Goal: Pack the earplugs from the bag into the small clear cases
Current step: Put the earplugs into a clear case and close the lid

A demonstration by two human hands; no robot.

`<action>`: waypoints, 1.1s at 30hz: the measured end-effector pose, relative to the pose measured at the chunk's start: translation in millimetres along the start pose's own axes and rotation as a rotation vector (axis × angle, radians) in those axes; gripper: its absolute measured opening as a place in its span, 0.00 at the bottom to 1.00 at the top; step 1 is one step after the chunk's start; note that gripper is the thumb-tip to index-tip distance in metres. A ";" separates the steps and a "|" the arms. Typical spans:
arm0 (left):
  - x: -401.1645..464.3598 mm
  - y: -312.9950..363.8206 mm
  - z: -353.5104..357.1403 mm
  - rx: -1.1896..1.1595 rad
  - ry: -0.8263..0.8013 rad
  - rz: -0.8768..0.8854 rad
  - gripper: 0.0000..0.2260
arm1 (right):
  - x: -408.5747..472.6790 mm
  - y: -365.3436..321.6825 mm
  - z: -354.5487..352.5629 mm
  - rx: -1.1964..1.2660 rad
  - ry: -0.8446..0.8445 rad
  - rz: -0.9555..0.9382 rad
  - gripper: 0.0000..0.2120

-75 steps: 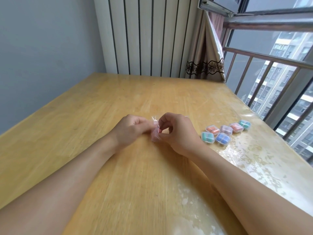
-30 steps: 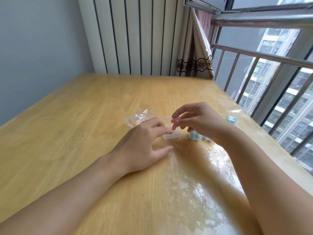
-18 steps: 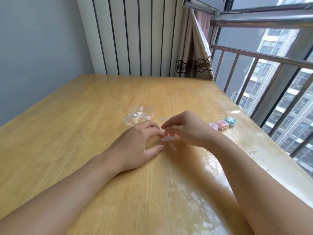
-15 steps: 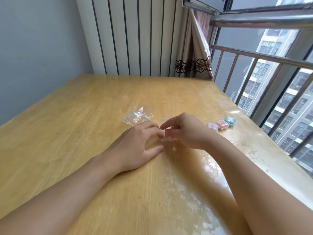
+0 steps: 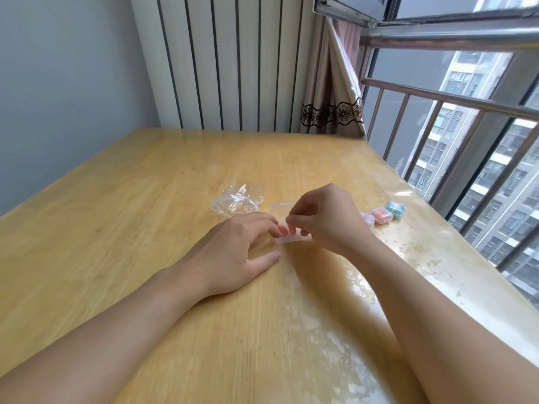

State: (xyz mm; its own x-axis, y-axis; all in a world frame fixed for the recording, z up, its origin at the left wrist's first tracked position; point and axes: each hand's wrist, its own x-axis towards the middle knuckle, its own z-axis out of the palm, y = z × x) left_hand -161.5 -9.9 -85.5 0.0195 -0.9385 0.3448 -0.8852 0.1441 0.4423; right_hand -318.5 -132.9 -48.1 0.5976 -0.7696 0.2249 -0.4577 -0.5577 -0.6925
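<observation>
A person is sitting at a glossy wooden table (image 5: 145, 228), and both hands are meeting at its centre over a small open clear case (image 5: 287, 239). A moment ago the right hand (image 5: 326, 220) was lifted above the case with a pink earplug (image 5: 283, 229) pinched in its fingertips; now it is pressing the plug down into the case, so this case is probably about to be filled and closed. The left hand (image 5: 233, 252) is resting on the table at 9 o'clock of the case, its curled fingertips steadying the case's near edge. The crinkled, transparent plastic bag (image 5: 237, 201) is lying at 11 o'clock, looking empty. At 3 o'clock, near the window edge, small rounded square cases are sitting in a row: a pink-filled case (image 5: 381, 214), a teal-filled case (image 5: 395, 209), and a clear-looking one partly hidden behind the right hand.
</observation>
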 end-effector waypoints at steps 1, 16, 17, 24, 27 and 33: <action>0.0 0.2 0.0 0.000 -0.001 0.000 0.12 | 1.0 1.6 2.5 -0.018 0.008 -0.001 0.04; -0.1 -0.9 2.0 -0.029 -0.011 -0.010 0.10 | -1.1 -4.8 19.2 -0.274 -0.030 -0.049 0.06; -0.1 -0.7 2.0 -0.036 -0.010 -0.007 0.09 | -1.2 -5.9 19.9 -0.292 -0.032 -0.037 0.08; 0.7 -2.1 2.2 -0.046 -0.005 -0.010 0.10 | 1.7 -5.7 19.7 -0.245 -0.046 0.011 0.15; 0.0 -2.2 2.2 -0.048 0.003 -0.024 0.11 | 1.6 -7.0 6.2 -0.187 -0.065 0.001 0.10; -0.8 -4.2 0.8 -0.050 0.008 -0.052 0.09 | 7.0 2.7 -29.5 -0.054 0.059 0.023 0.12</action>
State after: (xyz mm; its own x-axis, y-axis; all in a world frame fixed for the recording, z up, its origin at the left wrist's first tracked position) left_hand -158.2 -10.0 -88.4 0.0691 -0.9426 0.3268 -0.8585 0.1107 0.5007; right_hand -335.0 -149.0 -28.1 0.5477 -0.7984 0.2502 -0.5063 -0.5544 -0.6605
